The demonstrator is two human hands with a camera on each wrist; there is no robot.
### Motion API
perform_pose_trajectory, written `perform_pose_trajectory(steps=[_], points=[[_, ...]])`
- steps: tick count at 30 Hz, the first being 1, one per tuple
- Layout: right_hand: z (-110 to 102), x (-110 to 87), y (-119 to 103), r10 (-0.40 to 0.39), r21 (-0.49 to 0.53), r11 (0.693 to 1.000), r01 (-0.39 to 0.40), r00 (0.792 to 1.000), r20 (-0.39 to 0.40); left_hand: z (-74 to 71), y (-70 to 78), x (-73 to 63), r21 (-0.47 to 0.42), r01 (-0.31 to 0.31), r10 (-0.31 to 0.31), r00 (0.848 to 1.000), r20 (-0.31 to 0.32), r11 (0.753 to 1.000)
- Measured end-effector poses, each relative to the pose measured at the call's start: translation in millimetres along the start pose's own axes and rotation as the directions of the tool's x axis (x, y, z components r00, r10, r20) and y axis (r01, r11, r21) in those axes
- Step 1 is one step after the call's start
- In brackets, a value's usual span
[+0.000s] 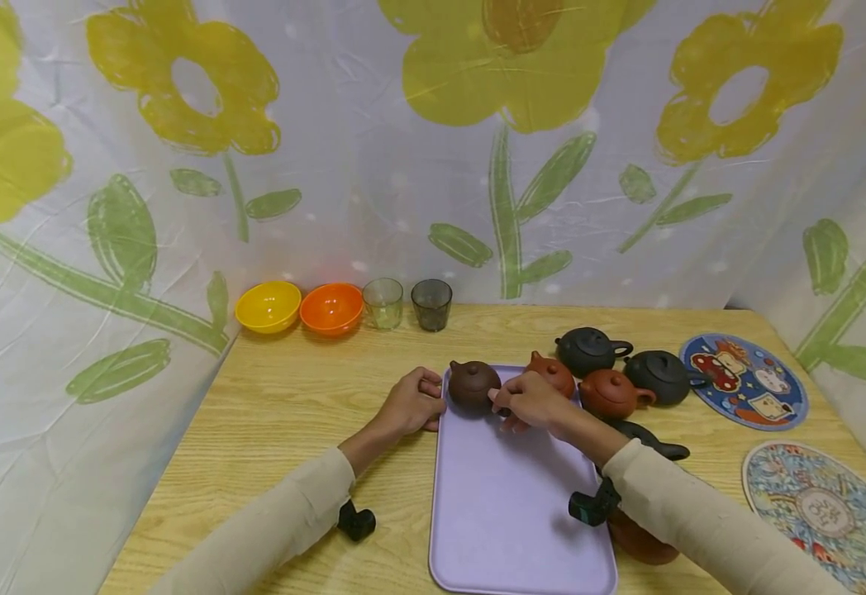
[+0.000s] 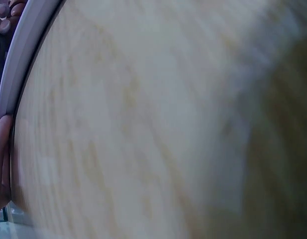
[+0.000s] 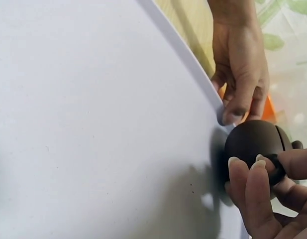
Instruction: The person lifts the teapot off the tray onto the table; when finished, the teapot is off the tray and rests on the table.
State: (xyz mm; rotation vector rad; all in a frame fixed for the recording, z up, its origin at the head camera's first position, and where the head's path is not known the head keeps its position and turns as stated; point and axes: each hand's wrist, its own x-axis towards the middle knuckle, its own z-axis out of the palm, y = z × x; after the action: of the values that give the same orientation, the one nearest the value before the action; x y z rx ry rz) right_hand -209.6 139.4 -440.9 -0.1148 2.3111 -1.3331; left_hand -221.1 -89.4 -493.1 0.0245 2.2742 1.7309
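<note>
A dark brown teapot (image 1: 473, 385) sits at the far left corner of the lilac tray (image 1: 507, 512). My right hand (image 1: 535, 403) pinches the teapot's handle; the right wrist view shows thumb and fingers about the handle of the brown teapot (image 3: 250, 140). At the tray's left rim my left hand (image 1: 412, 402) grips the edge, its thumb over the rim and the other fingers outside it. The left wrist view catches only part of the left hand (image 2: 1, 159) against the tray rim (image 2: 24, 55). Beyond my right hand is a reddish-brown teapot (image 1: 552, 373), partly hidden.
Right of the tray stand another reddish teapot (image 1: 611, 392), black teapots (image 1: 585, 350) and, partly under my right arm, a brown one (image 1: 641, 541). Two round mats (image 1: 745, 382) lie farther right. A yellow bowl (image 1: 269, 307), an orange bowl (image 1: 332, 311) and two glasses (image 1: 431, 306) line the back.
</note>
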Motion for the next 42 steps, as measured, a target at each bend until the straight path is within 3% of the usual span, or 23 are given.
perform_pose_trajectory(steps=[12,22,30,42], points=[[-21,-20.7,-4,-0.029,-0.013,0.999,0.029,0.998,0.050,-0.1,-5.5,3.2,0.019,0.039,-0.038,0.999,-0.016,0.999],[-46,-46.9,1,-0.125,-0.056,0.990,0.131,0.988,0.089,-0.1,-3.6,1.2,-0.001,0.032,-0.032,0.999,-0.012,0.999],[-57,-67.3,9,-0.160,-0.051,0.985,0.166,0.982,0.104,0.6,-2.9,1.5,-0.003,0.027,-0.027,0.999,-0.016,1.000],[-81,-92.9,25,-0.240,-0.122,0.959,0.257,0.961,0.133,1.3,-2.3,3.5,0.009,0.029,-0.029,1.000,-0.004,1.000]])
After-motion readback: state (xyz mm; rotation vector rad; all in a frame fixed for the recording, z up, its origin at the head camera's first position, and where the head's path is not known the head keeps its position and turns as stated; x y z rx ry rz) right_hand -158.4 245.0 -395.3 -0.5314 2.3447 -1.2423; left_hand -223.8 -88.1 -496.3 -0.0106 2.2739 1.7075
